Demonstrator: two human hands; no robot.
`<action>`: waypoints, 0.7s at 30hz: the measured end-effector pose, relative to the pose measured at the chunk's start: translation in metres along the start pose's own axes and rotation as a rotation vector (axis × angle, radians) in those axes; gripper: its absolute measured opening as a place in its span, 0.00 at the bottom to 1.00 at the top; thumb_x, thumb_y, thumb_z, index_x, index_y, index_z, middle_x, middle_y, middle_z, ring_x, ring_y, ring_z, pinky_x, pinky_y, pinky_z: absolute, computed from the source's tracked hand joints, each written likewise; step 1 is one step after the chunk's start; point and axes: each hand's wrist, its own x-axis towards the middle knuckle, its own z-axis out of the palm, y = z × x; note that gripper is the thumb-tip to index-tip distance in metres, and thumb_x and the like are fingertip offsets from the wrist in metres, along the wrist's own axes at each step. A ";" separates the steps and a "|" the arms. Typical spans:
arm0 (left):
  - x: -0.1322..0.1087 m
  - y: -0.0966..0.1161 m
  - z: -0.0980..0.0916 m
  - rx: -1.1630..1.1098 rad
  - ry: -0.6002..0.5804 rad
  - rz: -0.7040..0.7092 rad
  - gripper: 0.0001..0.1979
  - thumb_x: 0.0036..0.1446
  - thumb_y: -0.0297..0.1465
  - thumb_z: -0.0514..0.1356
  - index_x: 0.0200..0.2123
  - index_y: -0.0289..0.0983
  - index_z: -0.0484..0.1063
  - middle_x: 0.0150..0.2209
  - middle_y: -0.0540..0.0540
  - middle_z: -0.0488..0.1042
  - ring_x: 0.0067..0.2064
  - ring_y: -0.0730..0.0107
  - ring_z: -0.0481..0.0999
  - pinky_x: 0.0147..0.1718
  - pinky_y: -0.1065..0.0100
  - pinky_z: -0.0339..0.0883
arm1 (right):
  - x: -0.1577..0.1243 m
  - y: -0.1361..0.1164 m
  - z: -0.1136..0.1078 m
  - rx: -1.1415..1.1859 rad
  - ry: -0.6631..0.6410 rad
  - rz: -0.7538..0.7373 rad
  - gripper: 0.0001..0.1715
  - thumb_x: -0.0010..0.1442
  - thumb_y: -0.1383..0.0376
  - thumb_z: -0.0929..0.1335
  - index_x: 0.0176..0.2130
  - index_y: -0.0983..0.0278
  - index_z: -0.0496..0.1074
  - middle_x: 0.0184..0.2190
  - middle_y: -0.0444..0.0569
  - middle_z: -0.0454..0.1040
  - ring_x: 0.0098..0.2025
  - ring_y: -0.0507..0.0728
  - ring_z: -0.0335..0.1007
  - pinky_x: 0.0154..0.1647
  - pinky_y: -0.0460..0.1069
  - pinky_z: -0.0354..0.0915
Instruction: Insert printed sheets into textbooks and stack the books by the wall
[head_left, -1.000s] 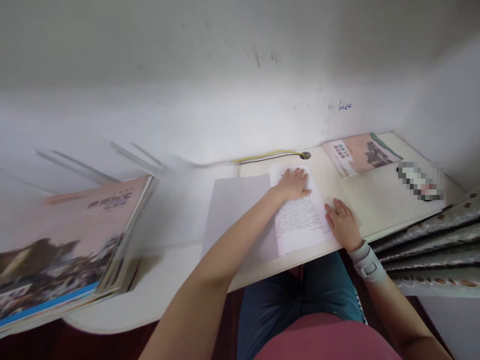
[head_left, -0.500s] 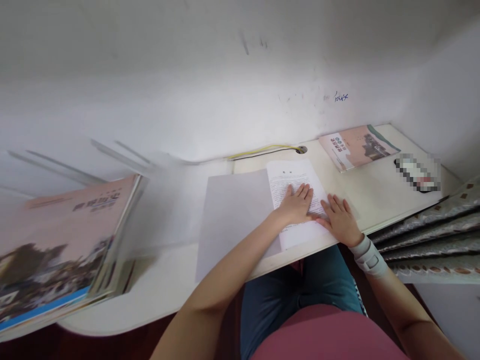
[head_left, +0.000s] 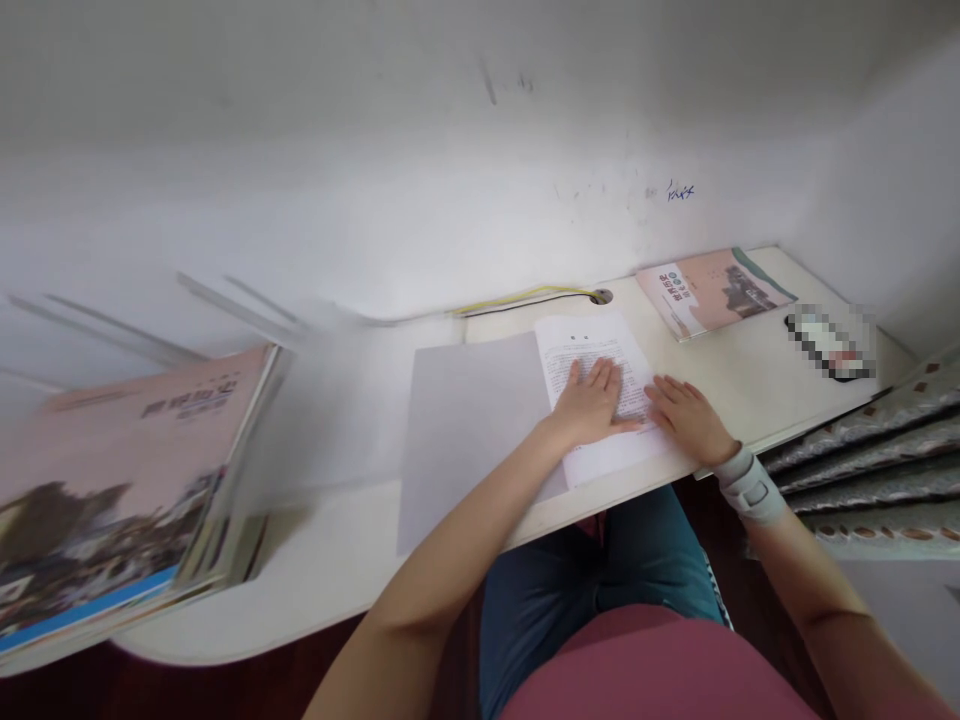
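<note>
An open booklet lies on the white desk (head_left: 750, 385), with a printed text page (head_left: 596, 350) on the right and a blank grey page (head_left: 469, 420) on the left. My left hand (head_left: 592, 405) rests flat on the printed page, fingers stretched out. My right hand (head_left: 686, 415) lies flat at the page's right edge, fingers spread, a grey band on its wrist. Neither hand holds anything.
A stack of pink-covered books (head_left: 120, 490) sits at the near left. Another pink book (head_left: 712, 290) lies at the back right beside a dark blurred object (head_left: 829, 345). A yellow cable (head_left: 525, 297) runs into a desk hole. Patterned fabric (head_left: 862, 470) hangs at the right.
My left hand has slid down the printed page from its top toward the middle, close beside my right hand. My right hand has stayed at the page's right edge.
</note>
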 end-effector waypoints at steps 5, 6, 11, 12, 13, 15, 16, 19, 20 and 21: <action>-0.007 -0.007 0.003 0.007 -0.074 0.006 0.51 0.52 0.61 0.44 0.66 0.27 0.42 0.67 0.31 0.38 0.68 0.45 0.36 0.61 0.40 0.27 | 0.023 0.040 -0.009 0.014 -0.170 -0.159 0.27 0.66 0.60 0.58 0.61 0.63 0.60 0.65 0.54 0.54 0.66 0.64 0.46 0.62 0.63 0.50; -0.005 -0.006 0.004 0.006 -0.069 0.009 0.51 0.52 0.61 0.44 0.66 0.28 0.42 0.67 0.31 0.38 0.68 0.45 0.36 0.61 0.40 0.27 | 0.026 0.045 -0.009 0.017 -0.195 -0.182 0.27 0.65 0.59 0.59 0.62 0.63 0.59 0.65 0.53 0.54 0.66 0.65 0.46 0.62 0.64 0.49; 0.003 -0.004 0.010 0.001 -0.045 0.015 0.51 0.52 0.61 0.44 0.67 0.29 0.40 0.68 0.32 0.37 0.68 0.44 0.36 0.61 0.40 0.28 | 0.028 0.055 -0.004 0.049 -0.190 -0.222 0.28 0.66 0.58 0.59 0.63 0.59 0.57 0.65 0.52 0.54 0.67 0.64 0.45 0.62 0.66 0.48; 0.005 -0.003 0.009 -0.002 -0.043 0.015 0.51 0.52 0.61 0.44 0.67 0.29 0.40 0.68 0.32 0.37 0.68 0.44 0.36 0.60 0.40 0.28 | 0.027 0.056 -0.003 0.055 -0.182 -0.220 0.28 0.66 0.58 0.59 0.63 0.59 0.57 0.65 0.53 0.54 0.67 0.64 0.45 0.62 0.66 0.48; 0.006 -0.002 0.009 -0.007 -0.042 0.014 0.51 0.52 0.61 0.44 0.67 0.29 0.40 0.68 0.32 0.37 0.68 0.44 0.36 0.61 0.40 0.28 | 0.026 0.056 -0.002 0.059 -0.176 -0.218 0.28 0.66 0.58 0.58 0.63 0.59 0.56 0.65 0.53 0.54 0.67 0.63 0.45 0.62 0.66 0.48; 0.008 -0.001 0.008 -0.020 -0.044 0.013 0.51 0.52 0.61 0.43 0.67 0.28 0.40 0.67 0.31 0.37 0.68 0.45 0.35 0.61 0.40 0.28 | 0.025 0.056 0.000 0.065 -0.173 -0.216 0.28 0.66 0.58 0.58 0.63 0.59 0.56 0.65 0.53 0.53 0.67 0.64 0.44 0.62 0.67 0.47; 0.008 0.000 0.008 -0.026 -0.043 0.013 0.51 0.52 0.61 0.43 0.67 0.28 0.40 0.67 0.31 0.36 0.68 0.46 0.35 0.61 0.40 0.28 | 0.025 0.056 0.001 0.068 -0.175 -0.216 0.28 0.66 0.58 0.58 0.63 0.59 0.56 0.65 0.53 0.53 0.67 0.64 0.44 0.62 0.67 0.47; 0.009 0.003 0.010 -0.037 -0.031 0.026 0.52 0.52 0.61 0.43 0.67 0.28 0.39 0.67 0.31 0.36 0.68 0.47 0.36 0.61 0.41 0.29 | 0.025 0.056 0.002 0.078 -0.172 -0.219 0.28 0.66 0.58 0.58 0.63 0.58 0.56 0.65 0.53 0.53 0.67 0.63 0.44 0.62 0.67 0.47; 0.009 0.003 0.011 -0.040 -0.026 0.034 0.52 0.52 0.61 0.42 0.67 0.28 0.39 0.67 0.31 0.36 0.68 0.47 0.36 0.61 0.41 0.29 | 0.025 0.057 0.002 0.080 -0.165 -0.220 0.27 0.66 0.58 0.58 0.63 0.58 0.56 0.65 0.53 0.54 0.67 0.63 0.44 0.62 0.67 0.47; 0.008 0.004 0.012 -0.044 -0.024 0.041 0.52 0.52 0.61 0.42 0.67 0.28 0.38 0.67 0.31 0.36 0.68 0.47 0.36 0.61 0.41 0.29 | 0.025 0.057 0.003 0.082 -0.158 -0.221 0.27 0.66 0.58 0.59 0.63 0.58 0.57 0.65 0.53 0.54 0.67 0.63 0.44 0.62 0.67 0.47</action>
